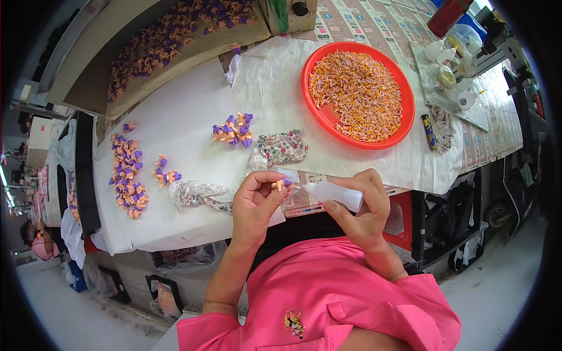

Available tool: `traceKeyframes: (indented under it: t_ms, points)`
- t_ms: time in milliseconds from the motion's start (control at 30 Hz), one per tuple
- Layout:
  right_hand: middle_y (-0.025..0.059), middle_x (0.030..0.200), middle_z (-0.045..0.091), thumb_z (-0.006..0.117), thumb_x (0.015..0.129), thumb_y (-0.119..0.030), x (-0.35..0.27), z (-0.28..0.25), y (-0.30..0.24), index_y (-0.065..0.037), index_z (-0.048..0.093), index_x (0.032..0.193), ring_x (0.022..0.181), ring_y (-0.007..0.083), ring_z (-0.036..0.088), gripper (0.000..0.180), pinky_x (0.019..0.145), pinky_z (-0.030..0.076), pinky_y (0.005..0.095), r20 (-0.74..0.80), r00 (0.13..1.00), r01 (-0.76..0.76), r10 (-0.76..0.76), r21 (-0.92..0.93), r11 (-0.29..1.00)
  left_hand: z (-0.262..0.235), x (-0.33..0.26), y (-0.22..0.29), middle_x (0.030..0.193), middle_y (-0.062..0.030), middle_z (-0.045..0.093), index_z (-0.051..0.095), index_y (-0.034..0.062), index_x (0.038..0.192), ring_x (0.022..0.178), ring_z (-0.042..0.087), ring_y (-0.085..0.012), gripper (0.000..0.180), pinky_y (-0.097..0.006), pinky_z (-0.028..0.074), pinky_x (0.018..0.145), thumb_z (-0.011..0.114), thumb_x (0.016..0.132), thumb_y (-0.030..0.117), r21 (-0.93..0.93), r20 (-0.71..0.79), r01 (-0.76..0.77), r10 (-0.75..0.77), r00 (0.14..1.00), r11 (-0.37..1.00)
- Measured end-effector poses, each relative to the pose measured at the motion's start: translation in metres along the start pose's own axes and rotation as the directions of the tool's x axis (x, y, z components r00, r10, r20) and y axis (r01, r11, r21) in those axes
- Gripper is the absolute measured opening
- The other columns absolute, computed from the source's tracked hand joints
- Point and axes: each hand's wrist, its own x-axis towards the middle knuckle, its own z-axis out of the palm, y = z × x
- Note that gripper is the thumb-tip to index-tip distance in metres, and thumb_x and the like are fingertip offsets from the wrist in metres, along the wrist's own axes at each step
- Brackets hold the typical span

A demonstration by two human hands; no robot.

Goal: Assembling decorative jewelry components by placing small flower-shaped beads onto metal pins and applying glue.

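Left hand (253, 202) pinches a small orange piece (278, 185) at its fingertips; right hand (362, 205) is closed round a white squeeze bottle (333, 194) — nozzle touching the piece. Behind, on the bench (187, 111), a red tray (404, 93) holds a heap of orange pieces (357, 93).

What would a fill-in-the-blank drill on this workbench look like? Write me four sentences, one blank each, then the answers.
1. The right hand holds a small white squeeze ____ whose nozzle points at the left hand.
2. The left hand pinches a small orange-and-____ piece at its fingertips.
3. The loose orange pieces are heaped in a round ____ tray.
4. The person wears a ____ shirt.

Missing words: bottle; purple; red; pink
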Motion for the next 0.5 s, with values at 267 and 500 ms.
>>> traceKeyframes:
  t_ms: [267,500]
  points:
    - [0.0064,0.085,0.055,0.077,0.072,-0.003,0.004,0.007,0.014,0.0,0.059,0.095,0.075,0.0144,0.054,0.03,0.065,0.044,0.0255,-0.064,0.996,-0.052,0.054,0.028,0.998,0.007,-0.005,0.007,0.104,-0.0084,0.06,0.055,0.0,0.107,0.092,0.063,-0.0156,0.021,-0.029,0.053,0.085,0.062,0.088,0.002,-0.019,-0.016,0.03,-0.03,0.999,0.999]
    - [0.0068,0.081,0.056,0.078,0.073,-0.004,0.011,0.021,0.03,-0.002,0.058,0.092,0.067,0.0165,0.054,0.028,0.058,0.043,0.0281,-0.04,0.997,-0.071,0.065,-0.16,0.985,0.016,-0.012,0.011,0.105,-0.0084,0.061,0.055,0.0016,0.108,0.09,0.063,-0.0152,0.021,-0.028,0.053,0.082,0.061,0.088,0.001,-0.062,-0.049,0.041,-0.044,0.998,0.997]
